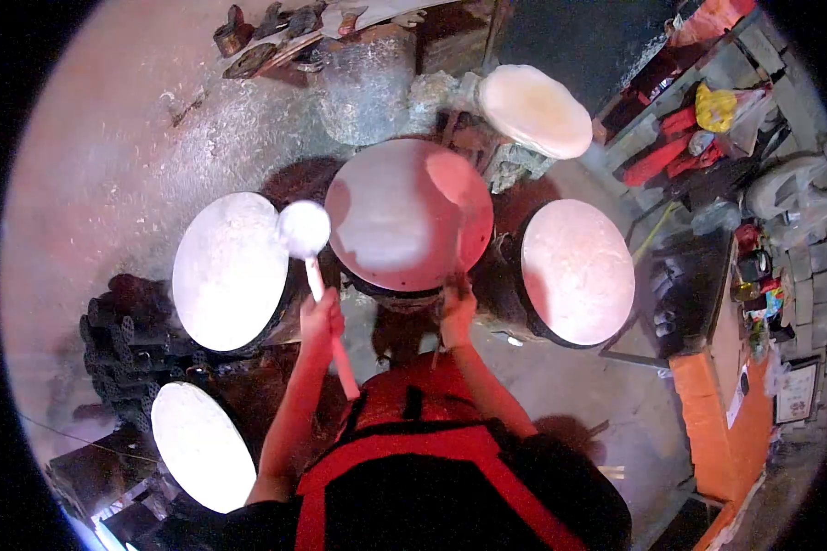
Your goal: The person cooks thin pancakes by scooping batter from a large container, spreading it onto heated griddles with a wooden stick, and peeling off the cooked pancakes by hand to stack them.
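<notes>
My left hand (318,320) is wrapped round the pale handle of a ladle (304,230). The ladle's round head looks white and hangs between the left griddle and the middle one. In front of me is the middle round griddle (386,216), its surface grey and bare, partly lit red. At its near right edge is my right hand (458,317), its fingers closed round something dark that I cannot make out. White sheets of batter cover the left griddle (230,271), the right griddle (579,273) and the lower-left griddle (202,447).
Beyond the middle griddle lies a round stack of pale flatbreads (536,110). Black coal briquettes (124,340) are piled at left. A crumpled grey drum (363,87) stands at the back. An orange box-like cabinet (708,404) and several bags line the right side.
</notes>
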Motion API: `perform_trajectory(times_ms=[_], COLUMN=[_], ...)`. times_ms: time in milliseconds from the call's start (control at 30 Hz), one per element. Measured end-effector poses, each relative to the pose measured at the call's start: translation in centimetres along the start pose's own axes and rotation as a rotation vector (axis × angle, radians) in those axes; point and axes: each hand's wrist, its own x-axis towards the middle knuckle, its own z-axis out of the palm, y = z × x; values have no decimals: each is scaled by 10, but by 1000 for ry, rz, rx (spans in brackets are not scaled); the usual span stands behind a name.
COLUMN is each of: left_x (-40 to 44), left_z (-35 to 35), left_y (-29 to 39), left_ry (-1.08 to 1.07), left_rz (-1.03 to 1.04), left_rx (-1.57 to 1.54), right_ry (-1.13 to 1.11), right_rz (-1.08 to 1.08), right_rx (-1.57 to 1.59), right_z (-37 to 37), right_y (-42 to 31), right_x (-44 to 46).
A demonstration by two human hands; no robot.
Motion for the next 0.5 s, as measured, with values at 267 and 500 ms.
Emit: perform_trajectory(times_ms=[267, 500], left_x=[-59, -61], left_z=[-39, -74], left_y=[-43, -93], left_ry=[72, 181], left_rz=[-215, -345], left_rx=[-236, -502], right_ry=[-238, -328], right_rz=[-194, -28], right_rx=[-343, -144], right_z=[52, -47], right_y=[17, -27], right_x=[84, 75])
